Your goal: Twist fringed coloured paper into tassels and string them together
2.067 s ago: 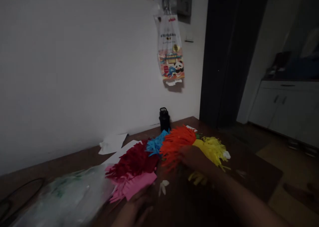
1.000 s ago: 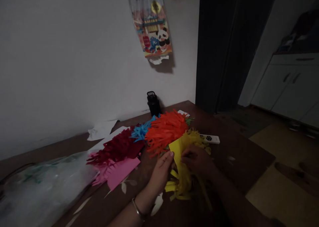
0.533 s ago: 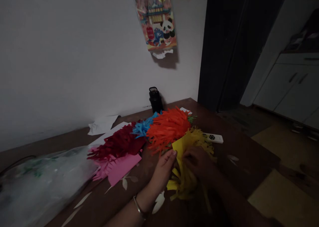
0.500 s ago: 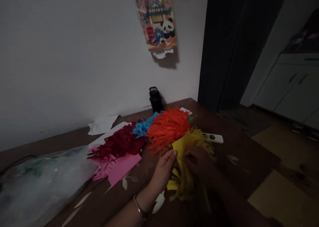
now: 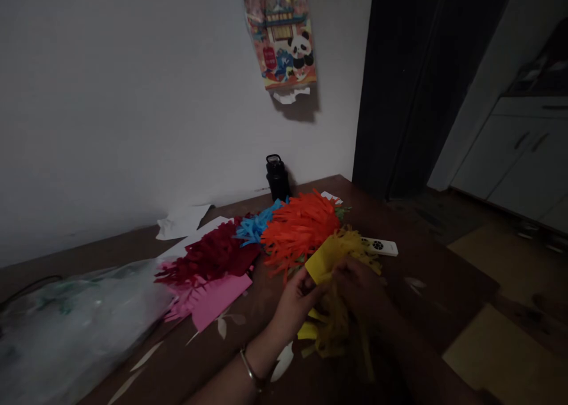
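Yellow fringed paper (image 5: 320, 262) is between my two hands, its plain uncut band facing up and its cut strips hanging over the table. My left hand (image 5: 298, 298) is closed on the band's left edge, thumb near my palm. My right hand (image 5: 357, 280) pinches the paper where the strips begin; its lower fingers are in shadow. Just beyond lie a heap of orange fringed paper (image 5: 304, 224) and a blue fringed piece (image 5: 260, 222). Dark red fringed paper (image 5: 213, 254) overlaps a pink fringed sheet (image 5: 222, 301) to the left.
A clear plastic bag (image 5: 89, 334) covers the table's left side. Against the wall stands a black bottle (image 5: 277, 179). A white remote control (image 5: 384, 247) lies right of the yellow strips. White paper (image 5: 183, 221) rests at the back, and a panda-printed tissue pack (image 5: 284, 44) hangs above.
My left hand has shifted slightly down and its fingers have curled further at the yellow band, which has tilted. My right hand has moved a little along the strips.
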Tool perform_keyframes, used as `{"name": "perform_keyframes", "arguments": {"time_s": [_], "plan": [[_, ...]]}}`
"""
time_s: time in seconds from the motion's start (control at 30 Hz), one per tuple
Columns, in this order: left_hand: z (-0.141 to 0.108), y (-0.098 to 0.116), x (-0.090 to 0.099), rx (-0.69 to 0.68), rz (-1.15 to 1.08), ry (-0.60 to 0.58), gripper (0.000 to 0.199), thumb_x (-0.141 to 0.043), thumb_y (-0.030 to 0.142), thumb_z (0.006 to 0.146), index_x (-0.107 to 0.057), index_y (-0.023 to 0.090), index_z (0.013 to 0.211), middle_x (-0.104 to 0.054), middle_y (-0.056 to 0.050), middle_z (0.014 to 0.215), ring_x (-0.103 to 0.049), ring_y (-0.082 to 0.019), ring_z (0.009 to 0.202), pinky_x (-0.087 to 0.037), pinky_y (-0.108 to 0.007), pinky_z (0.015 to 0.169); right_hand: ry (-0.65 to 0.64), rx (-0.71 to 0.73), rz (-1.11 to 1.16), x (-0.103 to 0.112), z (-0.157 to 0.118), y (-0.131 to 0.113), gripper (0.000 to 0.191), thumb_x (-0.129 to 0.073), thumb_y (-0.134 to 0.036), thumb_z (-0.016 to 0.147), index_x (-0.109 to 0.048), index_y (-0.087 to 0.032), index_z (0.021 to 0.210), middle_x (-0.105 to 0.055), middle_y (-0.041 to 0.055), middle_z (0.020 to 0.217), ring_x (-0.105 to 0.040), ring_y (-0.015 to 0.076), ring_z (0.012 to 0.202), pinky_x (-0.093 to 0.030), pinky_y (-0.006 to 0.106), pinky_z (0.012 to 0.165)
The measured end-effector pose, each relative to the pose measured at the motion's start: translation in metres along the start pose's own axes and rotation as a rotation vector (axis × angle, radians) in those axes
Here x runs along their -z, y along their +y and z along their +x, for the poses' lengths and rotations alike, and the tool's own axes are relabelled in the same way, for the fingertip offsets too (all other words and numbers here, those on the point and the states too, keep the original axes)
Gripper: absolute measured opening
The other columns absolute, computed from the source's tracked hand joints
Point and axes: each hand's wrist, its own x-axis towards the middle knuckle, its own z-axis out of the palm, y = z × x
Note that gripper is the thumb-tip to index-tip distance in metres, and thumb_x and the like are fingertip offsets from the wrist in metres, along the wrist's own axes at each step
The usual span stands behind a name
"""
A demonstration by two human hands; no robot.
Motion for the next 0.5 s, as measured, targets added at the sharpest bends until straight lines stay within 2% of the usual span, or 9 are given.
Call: {"name": "perform_keyframes", "arguments": {"time_s": [0.17,0.3,0.37,0.5], "plan": [[0.003,-0.010,0.007,-0.092,0.231,0.138,0.029,-0.062,0.038,0.082,-0.067,0.016,0.099,-0.069,-0.003,0.079,-0.063,-0.019,0.073,-0.050,-0.028,0.068,0.161,0.125,-0.067,0.000,0.000,-0.002,0.015,-0.044,-0.026,0.093,-0.054,-0.022,0.084,-0.062,0.0054,0.096,-0.058,0.0199,0.093,-0.045,0.033,0.083],[0.000,-0.005,0.011,-0.189,0.437,0.218,0.021,-0.060,0.028,0.082,-0.070,0.017,0.097,-0.070,-0.005,0.088,-0.062,-0.023,0.085,-0.048,-0.033,0.078,0.280,0.217,-0.188,-0.001,-0.001,0.002,0.009,-0.045,-0.025,0.093,-0.054,-0.022,0.093,-0.062,0.0070,0.096,-0.058,0.0238,0.094,-0.043,0.040,0.086],[-0.003,0.000,0.010,-0.228,0.516,0.221,0.021,-0.058,0.022,0.081,-0.070,0.018,0.097,-0.071,-0.006,0.092,-0.063,-0.024,0.088,-0.048,-0.034,0.080,0.283,0.297,-0.254,-0.003,-0.003,0.002,0.014,-0.051,-0.029,0.089,-0.054,-0.022,0.101,-0.063,0.0085,0.100,-0.058,0.0270,0.096,-0.042,0.043,0.088],[-0.007,0.006,0.007,-0.294,0.647,0.209,0.024,-0.054,0.016,0.079,-0.070,0.019,0.097,-0.072,-0.007,0.094,-0.065,-0.025,0.088,-0.049,-0.034,0.079,0.205,0.462,-0.387,-0.013,-0.009,-0.011,0.038,-0.058,-0.033,0.081,-0.052,-0.022,0.117,-0.063,0.0094,0.108,-0.058,0.0292,0.099,-0.041,0.046,0.091]]}}
